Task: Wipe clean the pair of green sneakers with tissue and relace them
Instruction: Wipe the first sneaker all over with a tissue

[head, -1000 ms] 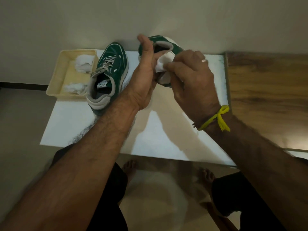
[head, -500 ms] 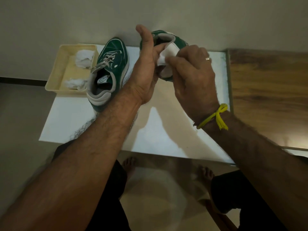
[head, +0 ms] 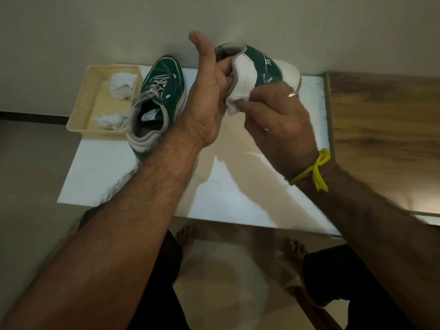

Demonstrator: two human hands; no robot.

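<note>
We seem to be in a home: bare feet (head: 184, 239) rest on a glossy beige tiled floor (head: 33, 177), beside a low white glossy tabletop (head: 133, 177), a wood-grain panel (head: 385, 120) and a plain cream wall (head: 95, 29).

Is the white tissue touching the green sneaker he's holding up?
Touching. The head view shows the right hand pressing the white tissue flat against the raised green sneaker, no gap between them.
</note>
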